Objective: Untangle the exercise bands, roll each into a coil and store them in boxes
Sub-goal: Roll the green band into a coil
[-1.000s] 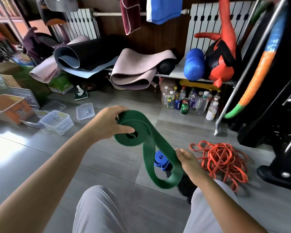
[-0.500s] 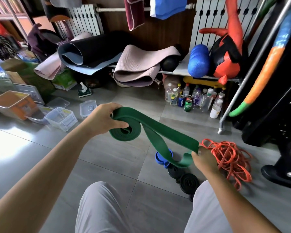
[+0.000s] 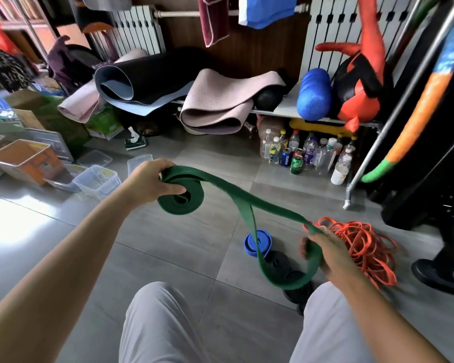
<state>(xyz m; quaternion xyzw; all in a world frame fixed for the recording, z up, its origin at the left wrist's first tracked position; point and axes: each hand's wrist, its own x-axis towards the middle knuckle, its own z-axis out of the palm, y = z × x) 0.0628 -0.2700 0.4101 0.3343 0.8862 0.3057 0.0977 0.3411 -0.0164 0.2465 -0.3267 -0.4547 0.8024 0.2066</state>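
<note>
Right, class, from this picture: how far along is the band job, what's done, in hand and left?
Done: a blue band lies coiled on the floor beside black coils, unboxed. In hand: the left hand grips the coil of the part-rolled green band; the right hand holds its loose loop. Left: finishing that roll, untangling the heaped orange bands, and filling the clear plastic boxes, where no band shows.
</note>
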